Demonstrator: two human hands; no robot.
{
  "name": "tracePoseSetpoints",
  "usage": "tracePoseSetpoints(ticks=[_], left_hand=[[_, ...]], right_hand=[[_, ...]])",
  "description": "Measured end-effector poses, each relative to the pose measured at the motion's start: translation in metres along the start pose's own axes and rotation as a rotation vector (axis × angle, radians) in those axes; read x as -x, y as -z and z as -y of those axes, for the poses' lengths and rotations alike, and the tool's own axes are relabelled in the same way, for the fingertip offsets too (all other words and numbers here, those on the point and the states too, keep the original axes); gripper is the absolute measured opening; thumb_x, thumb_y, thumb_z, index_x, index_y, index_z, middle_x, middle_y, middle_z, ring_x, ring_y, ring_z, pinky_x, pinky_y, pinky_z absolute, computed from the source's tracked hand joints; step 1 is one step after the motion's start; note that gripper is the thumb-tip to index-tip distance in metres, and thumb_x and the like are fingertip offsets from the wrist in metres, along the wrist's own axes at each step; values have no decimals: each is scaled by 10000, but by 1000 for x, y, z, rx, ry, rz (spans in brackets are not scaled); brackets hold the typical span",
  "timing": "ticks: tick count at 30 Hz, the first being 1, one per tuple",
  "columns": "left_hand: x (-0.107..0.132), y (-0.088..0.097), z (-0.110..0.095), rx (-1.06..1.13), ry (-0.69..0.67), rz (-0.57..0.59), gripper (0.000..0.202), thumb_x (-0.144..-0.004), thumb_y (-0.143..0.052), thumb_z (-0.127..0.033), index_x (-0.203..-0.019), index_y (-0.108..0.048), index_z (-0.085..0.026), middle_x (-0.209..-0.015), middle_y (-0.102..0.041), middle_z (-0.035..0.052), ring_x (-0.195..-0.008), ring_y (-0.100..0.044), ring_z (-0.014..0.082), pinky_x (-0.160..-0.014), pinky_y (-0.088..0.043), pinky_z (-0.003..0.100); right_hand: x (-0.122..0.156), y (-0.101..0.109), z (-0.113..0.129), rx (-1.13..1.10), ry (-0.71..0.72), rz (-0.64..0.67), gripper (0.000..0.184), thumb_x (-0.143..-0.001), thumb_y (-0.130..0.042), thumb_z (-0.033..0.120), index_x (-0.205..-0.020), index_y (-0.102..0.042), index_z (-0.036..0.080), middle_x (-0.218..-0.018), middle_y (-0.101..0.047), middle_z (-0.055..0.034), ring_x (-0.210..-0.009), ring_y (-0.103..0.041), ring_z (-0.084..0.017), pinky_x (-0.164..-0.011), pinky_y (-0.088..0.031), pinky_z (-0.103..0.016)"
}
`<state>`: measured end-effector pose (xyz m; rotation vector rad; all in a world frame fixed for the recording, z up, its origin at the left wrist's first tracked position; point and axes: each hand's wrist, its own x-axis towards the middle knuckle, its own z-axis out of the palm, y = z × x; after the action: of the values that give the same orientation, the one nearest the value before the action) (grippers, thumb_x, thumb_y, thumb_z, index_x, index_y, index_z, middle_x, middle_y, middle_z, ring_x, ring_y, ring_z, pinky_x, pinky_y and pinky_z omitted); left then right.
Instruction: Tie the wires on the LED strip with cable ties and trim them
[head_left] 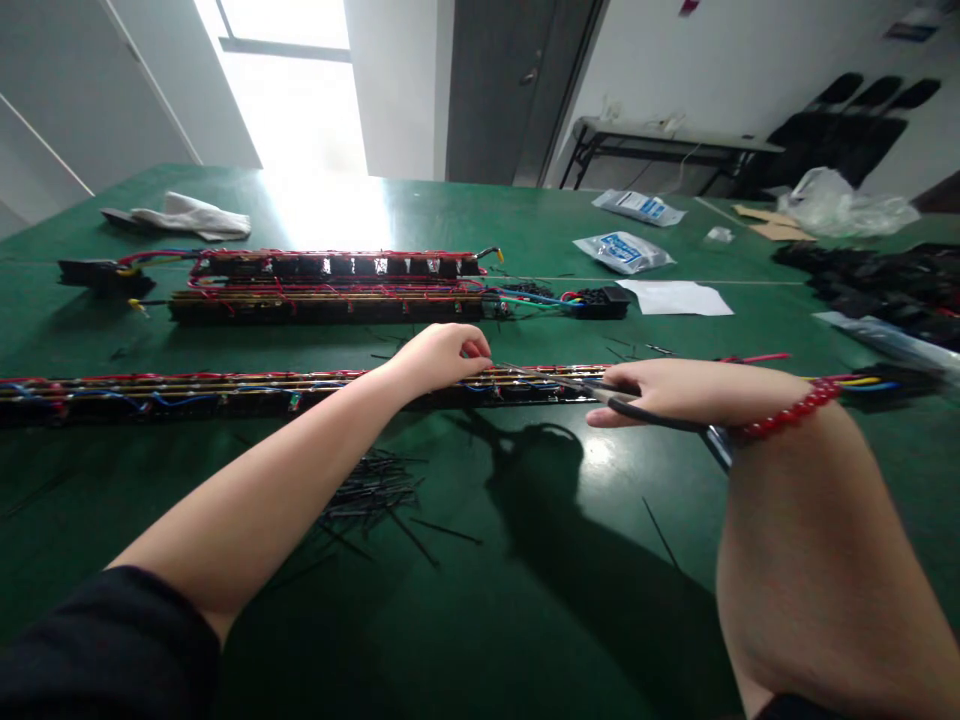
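Note:
A long black strip with red, blue and yellow wires lies across the green table in front of me. My left hand rests on its middle, fingers pinched together on the wiring; what they pinch is too small to name. My right hand, with a red bead bracelet on the wrist, is closed on a pair of scissors whose blades point left toward my left fingertips.
A pile of cut black tie ends lies near my left forearm. Two more wired strips lie farther back, with a white cloth, plastic bags, a paper sheet and black parts at right.

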<state>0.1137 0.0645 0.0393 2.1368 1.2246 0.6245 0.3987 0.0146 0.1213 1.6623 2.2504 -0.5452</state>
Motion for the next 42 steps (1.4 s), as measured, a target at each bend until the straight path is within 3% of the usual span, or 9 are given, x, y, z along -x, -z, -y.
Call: tracePoseSetpoints(ticks=[3,6,9,12,14,20,29,42], left_hand=[[-4,-10,0,79,29,-19,128,-800,-745,-286,-893,-700,-209,-875,-749,4,-801,-677,154,-722,-469,267],[-6,-17,3,106,88,-106,227,-784,-766,-305,-966,-661,-216,-852,-723,-9,-769,-648,143,-703,-452,258],[-10,-22,7,154,141,-152,248,-792,-757,-300,-1008,-669,-217,-807,-705,-15,-730,-625,135,-689,-439,256],[-14,-24,10,224,149,-157,94,-809,-731,-273,-856,-711,-193,-770,-697,-3,-732,-614,132,-692,-438,255],[-15,-22,13,281,159,-174,97,-819,-718,-275,-799,-724,-180,-754,-696,7,-731,-611,132,-685,-436,254],[-12,-20,18,440,175,-231,180,-833,-725,-342,-859,-773,-171,-790,-748,25,-698,-621,119,-677,-454,249],[-7,-24,15,634,138,-272,163,-797,-780,-317,-796,-771,-154,-785,-766,31,-731,-654,124,-725,-490,249],[-7,-24,17,616,114,-290,157,-800,-775,-309,-807,-774,-152,-804,-771,33,-764,-672,134,-759,-501,263]], right_hand=[[1,2,-9,-6,-212,91,662,-714,-621,802,-1006,-760,224,-1082,-767,-110,-984,-698,-341,-852,-555,-446],[0,3,-14,19,-260,62,685,-728,-610,806,-1047,-745,215,-1123,-754,-125,-1026,-680,-355,-875,-539,-457],[0,3,-9,46,-256,24,616,-810,-570,736,-1069,-732,201,-1125,-750,-141,-995,-680,-341,-826,-528,-440],[-3,2,2,90,-247,-15,457,-880,-525,597,-1011,-724,207,-1039,-756,-135,-898,-681,-305,-741,-506,-410],[-6,0,8,113,-211,-12,430,-861,-544,595,-991,-717,223,-1007,-756,-113,-869,-677,-294,-710,-497,-393],[-22,-7,12,194,-113,-27,388,-840,-531,557,-958,-685,221,-926,-739,-102,-790,-660,-281,-643,-459,-375],[-41,-22,29,298,-97,-116,486,-844,-492,648,-1026,-675,237,-927,-741,-108,-792,-665,-298,-590,-388,-354],[-43,-25,31,284,-75,-146,656,-791,-485,814,-1053,-608,226,-1026,-739,-125,-852,-676,-309,-610,-387,-339]])
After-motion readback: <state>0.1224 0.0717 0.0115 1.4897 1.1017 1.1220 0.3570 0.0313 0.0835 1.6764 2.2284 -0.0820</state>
